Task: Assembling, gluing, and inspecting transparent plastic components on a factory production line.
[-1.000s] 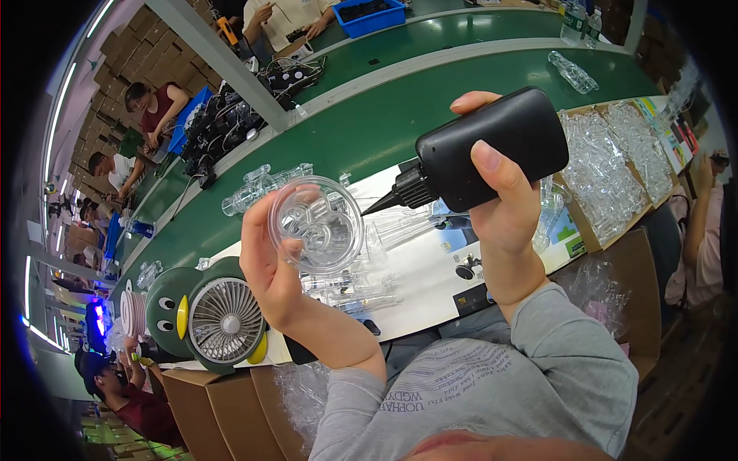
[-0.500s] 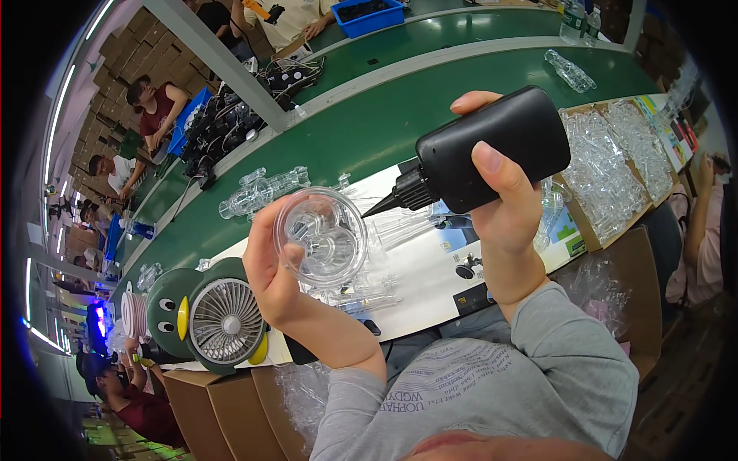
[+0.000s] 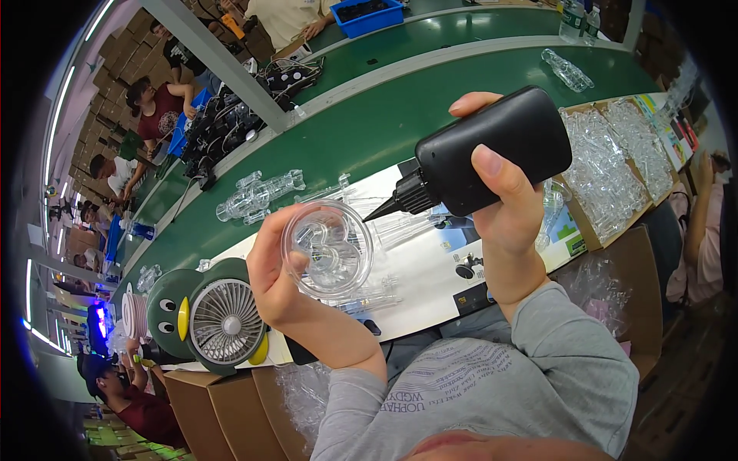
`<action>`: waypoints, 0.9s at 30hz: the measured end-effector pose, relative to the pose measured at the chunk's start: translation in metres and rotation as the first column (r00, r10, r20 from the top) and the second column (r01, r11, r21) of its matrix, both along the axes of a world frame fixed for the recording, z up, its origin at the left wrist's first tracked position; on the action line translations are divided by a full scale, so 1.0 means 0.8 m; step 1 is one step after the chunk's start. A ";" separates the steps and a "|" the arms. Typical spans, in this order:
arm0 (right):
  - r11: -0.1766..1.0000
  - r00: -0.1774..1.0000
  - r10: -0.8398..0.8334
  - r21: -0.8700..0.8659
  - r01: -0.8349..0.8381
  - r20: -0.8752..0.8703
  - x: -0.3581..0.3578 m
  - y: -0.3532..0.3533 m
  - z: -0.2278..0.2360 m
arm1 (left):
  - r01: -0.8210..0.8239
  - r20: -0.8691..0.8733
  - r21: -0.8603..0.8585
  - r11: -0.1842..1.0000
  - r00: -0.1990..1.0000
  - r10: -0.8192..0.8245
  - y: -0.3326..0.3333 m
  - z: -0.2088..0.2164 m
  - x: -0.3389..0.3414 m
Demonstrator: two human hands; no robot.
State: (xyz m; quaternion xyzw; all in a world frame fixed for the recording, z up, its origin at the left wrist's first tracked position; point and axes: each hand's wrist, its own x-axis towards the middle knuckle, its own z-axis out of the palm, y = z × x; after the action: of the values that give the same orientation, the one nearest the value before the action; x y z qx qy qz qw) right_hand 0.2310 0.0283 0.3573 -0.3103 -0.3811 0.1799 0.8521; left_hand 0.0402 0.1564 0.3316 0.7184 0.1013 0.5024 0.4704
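Note:
My left hand [image 3: 272,265] is closed round a clear round plastic part [image 3: 329,250], its wide rim turned up toward me and lobed shapes showing inside. In my right hand [image 3: 507,184] lies a black squeeze bottle [image 3: 492,150], gripped on its side with the thumb across the front. The bottle's ribbed cap and pointed nozzle [image 3: 392,206] aim left, and the tip is at the right edge of the clear rim; whether they touch I cannot tell. Beneath both hands, several clear plastic pieces [image 3: 407,230] lie on a white sheet [image 3: 400,303].
Left of my arm stands a green penguin-shaped fan [image 3: 228,316]. A larger clear assembly [image 3: 261,194] rests on the green table [image 3: 369,127]. At right, a cardboard box [image 3: 596,223] holds many clear parts; a clear bottle-shaped piece [image 3: 567,71] lies beyond. Co-workers sit across and at left.
The clear part in my left hand has shifted slightly down and right, and its rim has turned a little. My right hand with the black bottle is almost still.

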 end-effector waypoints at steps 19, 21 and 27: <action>1.000 0.999 0.008 -0.016 -0.007 0.036 0.001 -0.001 0.001 | 0.353 -0.061 -0.144 0.925 0.929 -0.364 0.001 0.005 -0.009; 1.000 0.999 0.014 -0.024 -0.013 0.042 0.002 -0.002 0.001 | 0.380 -0.071 -0.137 0.915 0.917 -0.392 0.002 0.006 -0.010; 0.999 0.999 0.019 -0.037 -0.018 0.045 0.000 -0.003 0.002 | 0.410 -0.064 -0.151 0.900 0.904 -0.422 0.000 0.007 -0.008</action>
State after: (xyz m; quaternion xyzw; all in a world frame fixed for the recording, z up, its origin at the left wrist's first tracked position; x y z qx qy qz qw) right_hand 0.2310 0.0261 0.3588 -0.3265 -0.4000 0.1876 0.8356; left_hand 0.0335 0.1565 0.3372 0.7134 0.0012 0.3476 0.6085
